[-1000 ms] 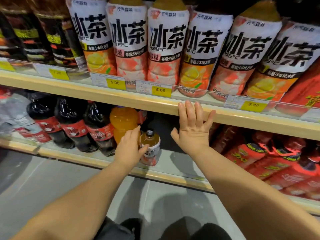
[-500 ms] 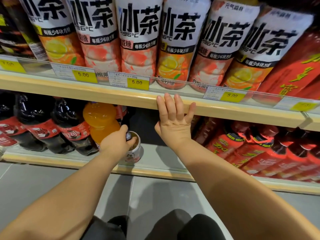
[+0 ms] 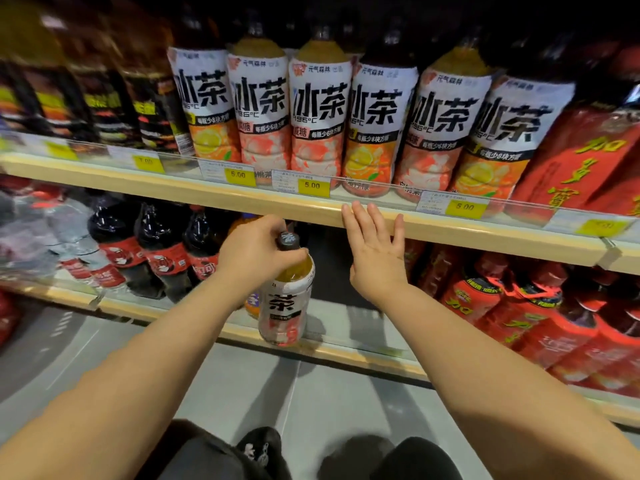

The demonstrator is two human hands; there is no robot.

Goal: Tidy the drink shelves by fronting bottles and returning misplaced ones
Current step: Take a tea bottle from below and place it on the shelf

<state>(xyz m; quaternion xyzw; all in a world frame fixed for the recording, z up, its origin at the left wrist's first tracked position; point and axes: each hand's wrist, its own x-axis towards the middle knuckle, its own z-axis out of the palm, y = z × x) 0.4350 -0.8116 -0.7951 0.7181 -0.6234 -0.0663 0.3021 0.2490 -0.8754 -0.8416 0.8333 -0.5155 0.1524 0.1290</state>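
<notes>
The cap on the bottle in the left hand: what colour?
Black with a pale mark, on the bottle in the left hand; head view.

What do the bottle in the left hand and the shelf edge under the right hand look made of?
Tea bottle: clear glossy plastic, amber liquid visible, printed matte wrap, dark cap; held by left hand. Upper shelf edge: smooth pale wood-look, possibly laminate; right hand rests there.

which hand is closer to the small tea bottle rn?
Left. The left hand grips the small tea bottle around its neck, just below the cap. The right hand is open beside it to the right, fingertips against the upper shelf edge, not touching the bottle.
</notes>
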